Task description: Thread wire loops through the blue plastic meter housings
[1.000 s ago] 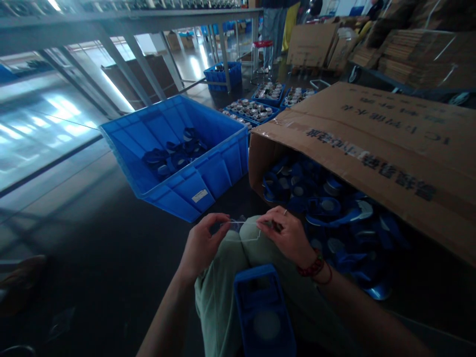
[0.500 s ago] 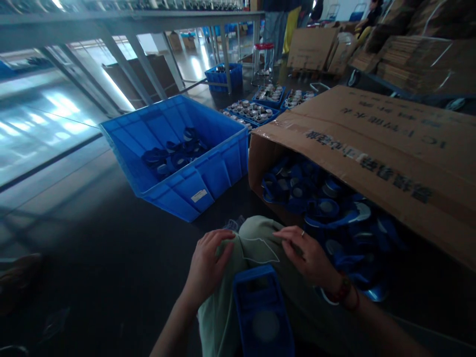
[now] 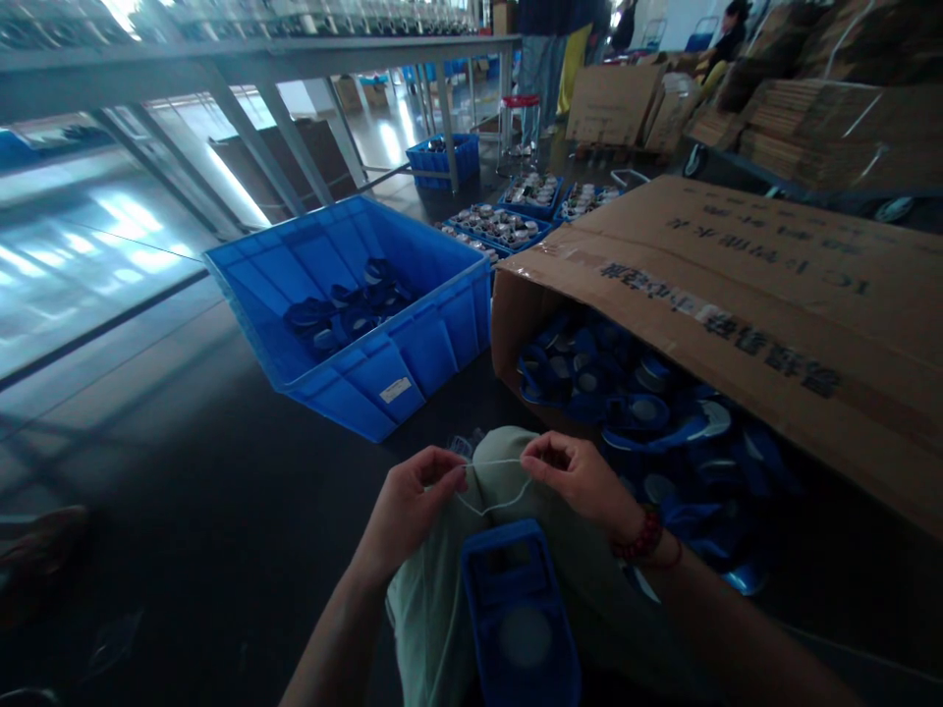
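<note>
Between my two hands a thin white loop of elastic or cord (image 3: 495, 506) is spread above my knees. My left hand (image 3: 414, 496) pinches its left end between thumb and fingers. At the other end, my right hand (image 3: 571, 471) grips the loop the same way. Below them, on my lap, lies a blue plastic housing (image 3: 520, 604) with a rectangular opening at the top and a round pale disc lower down; neither hand touches it.
To the left stands a blue crate (image 3: 413, 378) with several blue parts inside. A cardboard box (image 3: 737, 265) lies open on the right, full of similar blue parts (image 3: 640, 412). Behind are trays of small parts (image 3: 505, 226), a metal table (image 3: 243, 64), a red stool (image 3: 521, 101) and people.
Both hands have closed their fingers on the white loop, which hung looser near the right hand before. The right hand has moved left, and the loop's upper strand is straighter.
</note>
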`<state>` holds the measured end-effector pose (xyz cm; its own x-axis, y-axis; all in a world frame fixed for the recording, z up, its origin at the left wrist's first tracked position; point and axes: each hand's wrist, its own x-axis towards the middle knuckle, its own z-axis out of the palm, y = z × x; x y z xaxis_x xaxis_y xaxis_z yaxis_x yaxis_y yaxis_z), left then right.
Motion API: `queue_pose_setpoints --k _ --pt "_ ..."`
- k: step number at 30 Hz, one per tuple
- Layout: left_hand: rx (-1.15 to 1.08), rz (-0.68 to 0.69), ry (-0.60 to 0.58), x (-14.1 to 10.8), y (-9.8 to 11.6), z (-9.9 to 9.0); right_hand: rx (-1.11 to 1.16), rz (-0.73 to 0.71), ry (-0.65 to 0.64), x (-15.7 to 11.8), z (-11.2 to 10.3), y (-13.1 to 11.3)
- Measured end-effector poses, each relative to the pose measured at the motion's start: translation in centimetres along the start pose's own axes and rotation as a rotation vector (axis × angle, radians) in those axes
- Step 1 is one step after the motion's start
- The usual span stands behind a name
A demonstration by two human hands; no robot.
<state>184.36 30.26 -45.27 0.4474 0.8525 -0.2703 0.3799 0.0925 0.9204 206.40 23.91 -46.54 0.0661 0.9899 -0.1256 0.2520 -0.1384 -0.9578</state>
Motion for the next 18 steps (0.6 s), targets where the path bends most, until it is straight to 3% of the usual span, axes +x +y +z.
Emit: queue_pose_setpoints --k 4,10,14,18 --pt "-0.123 -0.040 0.010 -1.4 0.8 0.2 0.185 0.113 -0.056 -0.8 -0.1 -1.4" --pt "-0.207 -0.012 0.011 -3.1 1.2 0.6 0.419 0.171 -0.092 -1.9 0.3 -2.4" --pt "-0.207 -0.017 0.050 -3.9 1.5 0.9 0.400 0.169 -0.099 -2.5 0.4 -2.7" --pt "-0.160 -0.099 0.128 -6.0 1.4 1.5 0.227 0.153 -0.111 -4.4 0.2 -2.9"
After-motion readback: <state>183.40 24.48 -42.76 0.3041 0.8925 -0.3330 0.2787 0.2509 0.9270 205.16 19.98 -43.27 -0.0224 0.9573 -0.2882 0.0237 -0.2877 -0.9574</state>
